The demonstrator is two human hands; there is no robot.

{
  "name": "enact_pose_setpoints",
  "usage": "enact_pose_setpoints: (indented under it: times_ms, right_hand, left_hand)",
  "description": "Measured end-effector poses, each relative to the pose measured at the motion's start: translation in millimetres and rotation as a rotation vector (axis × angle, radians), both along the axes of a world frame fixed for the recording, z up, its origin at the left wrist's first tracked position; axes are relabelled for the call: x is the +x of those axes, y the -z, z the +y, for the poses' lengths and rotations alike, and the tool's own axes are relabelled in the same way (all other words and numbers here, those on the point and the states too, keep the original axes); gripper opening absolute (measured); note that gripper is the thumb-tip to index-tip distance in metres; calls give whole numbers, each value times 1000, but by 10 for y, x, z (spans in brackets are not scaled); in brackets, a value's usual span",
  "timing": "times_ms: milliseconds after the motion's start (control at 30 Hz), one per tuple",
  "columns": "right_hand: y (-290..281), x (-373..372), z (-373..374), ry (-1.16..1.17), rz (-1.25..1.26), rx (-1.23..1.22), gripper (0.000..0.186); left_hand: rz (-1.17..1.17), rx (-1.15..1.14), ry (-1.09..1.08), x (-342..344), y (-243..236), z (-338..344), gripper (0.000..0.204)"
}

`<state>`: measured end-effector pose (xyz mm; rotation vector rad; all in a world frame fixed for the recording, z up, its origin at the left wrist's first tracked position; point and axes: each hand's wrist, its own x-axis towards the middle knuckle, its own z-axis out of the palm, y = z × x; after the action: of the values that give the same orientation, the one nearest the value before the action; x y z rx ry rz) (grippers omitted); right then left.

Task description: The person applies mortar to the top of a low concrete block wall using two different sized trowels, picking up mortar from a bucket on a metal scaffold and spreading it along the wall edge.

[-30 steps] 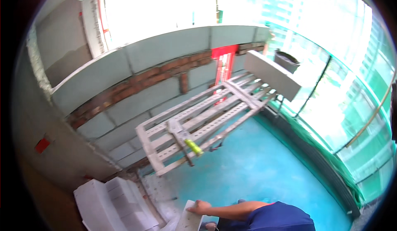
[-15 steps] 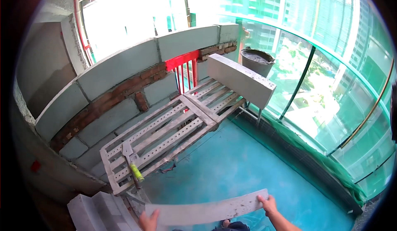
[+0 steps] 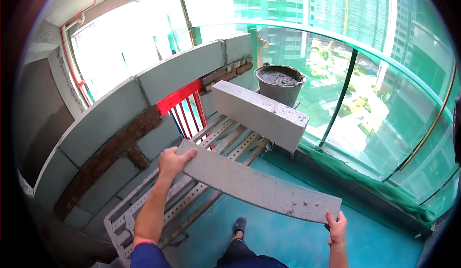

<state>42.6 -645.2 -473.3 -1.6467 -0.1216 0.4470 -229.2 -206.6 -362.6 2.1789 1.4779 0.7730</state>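
A long light-grey block (image 3: 259, 184) is held up between my hands, above the blue floor and the near part of the metal scaffold platform (image 3: 194, 191). My left hand (image 3: 175, 162) is closed on its left end, with the thumb over the top edge. At the lower right end, my right hand (image 3: 337, 227) grips the corner. Just beyond lies another grey block (image 3: 259, 114), resting across the far end of the platform. Behind that block stands a dark bucket (image 3: 279, 83) with grey wet mix in it. My left forearm hides part of the platform.
A wall of grey blocks (image 3: 113, 109) with a brick course runs along the left, holding a red barred frame (image 3: 185, 107). Green netting (image 3: 370, 186) and glass panels line the right side. My foot (image 3: 240, 226) stands on the blue floor (image 3: 278, 220).
The block in my hands has risen from low near my body, up and forward over the platform, and now slants down to the right. My view has shifted, and the platform's trowel is mostly hidden.
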Motion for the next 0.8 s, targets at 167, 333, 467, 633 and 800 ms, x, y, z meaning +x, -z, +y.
enact_pose_setpoints:
  times_ms: [167, 333, 467, 633, 800]
  right_hand:
    - [-518, 244, 1230, 47, -58, 6, 33]
    - [-652, 618, 2379, -69, -107, -33, 39]
    - [-624, 831, 2824, -68, -91, -164, 37]
    - [-430, 938, 3064, 31, -54, -123, 28]
    - [-235, 882, 2924, -132, 59, 105, 62]
  left_hand:
    - [-95, -107, 135, 788, -233, 1682, 61]
    - [-103, -129, 148, 1366, 153, 3387, 72]
    - [0, -206, 183, 1873, 471, 3859, 82]
    - [197, -180, 222, 2462, 499, 4019, 90]
    - [98, -159, 126, 2268, 673, 4022, 83]
